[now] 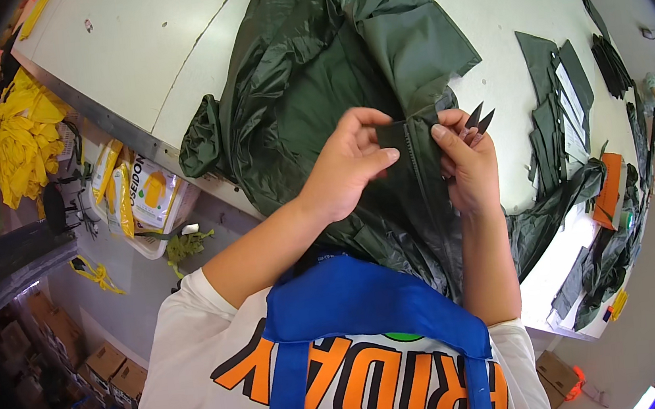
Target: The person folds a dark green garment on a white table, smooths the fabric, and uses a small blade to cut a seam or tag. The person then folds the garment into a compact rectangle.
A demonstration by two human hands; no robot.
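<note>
A dark green rain jacket (321, 69) with a shiny, rubbery surface lies spread and crumpled on the white table, its lower part hanging toward me. Its front zipper (413, 151) runs between my two hands. My left hand (346, 166) pinches the front flap left of the zipper between thumb and fingers. On the zipper's other side, my right hand (470, 159) grips the jacket's edge with the thumb on top. Small thread snips (480, 120) are also held in that hand, blades pointing up and right; their handle is mostly hidden by the fingers.
The white worktable (143, 40) has a metal edge on the left. Cut dark green pieces (544, 102) lie at the right, near an orange piece (607, 191). Yellow garments (27, 140) are heaped at far left, above a bin (152, 195) of packages. Cardboard boxes (106, 362) stand lower left.
</note>
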